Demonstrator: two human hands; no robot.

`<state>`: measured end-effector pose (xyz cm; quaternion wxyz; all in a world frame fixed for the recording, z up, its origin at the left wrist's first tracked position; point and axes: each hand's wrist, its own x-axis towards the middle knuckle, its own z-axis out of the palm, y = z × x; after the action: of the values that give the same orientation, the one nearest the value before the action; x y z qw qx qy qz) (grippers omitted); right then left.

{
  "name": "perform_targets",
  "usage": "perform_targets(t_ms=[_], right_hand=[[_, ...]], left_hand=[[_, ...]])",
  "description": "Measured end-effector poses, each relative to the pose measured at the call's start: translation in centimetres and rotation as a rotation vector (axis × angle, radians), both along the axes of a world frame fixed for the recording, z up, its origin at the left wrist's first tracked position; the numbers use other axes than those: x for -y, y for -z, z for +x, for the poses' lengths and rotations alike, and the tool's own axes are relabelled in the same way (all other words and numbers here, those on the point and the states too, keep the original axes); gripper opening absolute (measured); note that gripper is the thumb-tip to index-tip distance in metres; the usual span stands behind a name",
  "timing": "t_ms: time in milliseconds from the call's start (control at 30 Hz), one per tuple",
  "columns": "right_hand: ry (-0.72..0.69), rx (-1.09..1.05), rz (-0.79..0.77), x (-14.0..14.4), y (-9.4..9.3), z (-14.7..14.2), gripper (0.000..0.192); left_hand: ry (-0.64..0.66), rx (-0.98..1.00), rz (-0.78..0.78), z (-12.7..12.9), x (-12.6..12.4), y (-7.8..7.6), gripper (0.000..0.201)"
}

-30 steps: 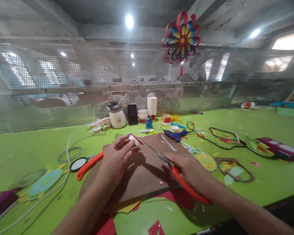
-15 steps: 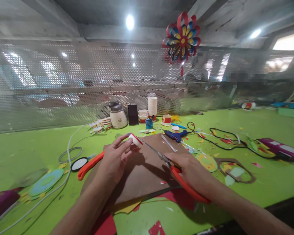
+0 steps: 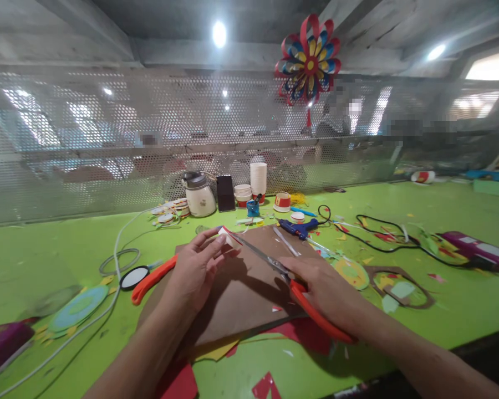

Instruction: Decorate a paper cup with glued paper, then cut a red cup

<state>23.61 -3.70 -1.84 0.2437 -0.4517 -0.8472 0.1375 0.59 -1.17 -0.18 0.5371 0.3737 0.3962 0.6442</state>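
Note:
My left hand (image 3: 197, 266) pinches a small white paper cup piece (image 3: 228, 238) with a red edge, held over the brown cardboard (image 3: 241, 299). My right hand (image 3: 322, 288) grips a pair of scissors (image 3: 276, 266) with orange-red handles. Their blades point up and left, and the tips reach the cup piece. How far apart the blades are is hard to make out. Beside my left wrist lies an orange-handled tool (image 3: 153, 280), partly hidden by that hand. A pale strip (image 3: 286, 242) rests on the cardboard above my right hand.
A blue glue gun (image 3: 299, 228) lies behind the cardboard, its black cord running right. Along the back stand a white jug (image 3: 199, 199), a phone (image 3: 225, 194), stacked paper cups (image 3: 258, 180) and a blue pot (image 3: 253, 208). Paper scraps and a white cable (image 3: 116, 260) lie on the green table (image 3: 461, 216).
Both hands stay almost in place. The cup piece appears slightly turned at the scissor tips, and the view has shifted a little.

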Motion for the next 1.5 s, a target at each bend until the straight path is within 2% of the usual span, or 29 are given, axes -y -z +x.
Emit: perform_targets(t_ms=[333, 600, 1000, 1267, 1500], right_hand=[[0.032, 0.064, -0.001, 0.18, -0.53, 0.11, 0.032], [0.001, -0.011, 0.025, 0.25, -0.27, 0.13, 0.027], [0.016, 0.040, 0.033, -0.18, 0.20, 0.15, 0.040], [0.047, 0.088, 0.083, -0.08, 0.21, 0.16, 0.040], [0.018, 0.056, 0.118, -0.10, 0.22, 0.32, 0.039]], left_hand=[[0.023, 0.010, 0.019, 0.27, 0.16, -0.11, 0.032], [0.045, 0.018, 0.028, 0.33, 0.44, -0.43, 0.035], [0.006, -0.020, 0.034, 0.02, 0.05, 0.08, 0.034], [0.009, -0.017, 0.028, -0.08, 0.02, 0.06, 0.034], [0.011, -0.012, 0.022, 0.13, 0.25, -0.07, 0.036]])
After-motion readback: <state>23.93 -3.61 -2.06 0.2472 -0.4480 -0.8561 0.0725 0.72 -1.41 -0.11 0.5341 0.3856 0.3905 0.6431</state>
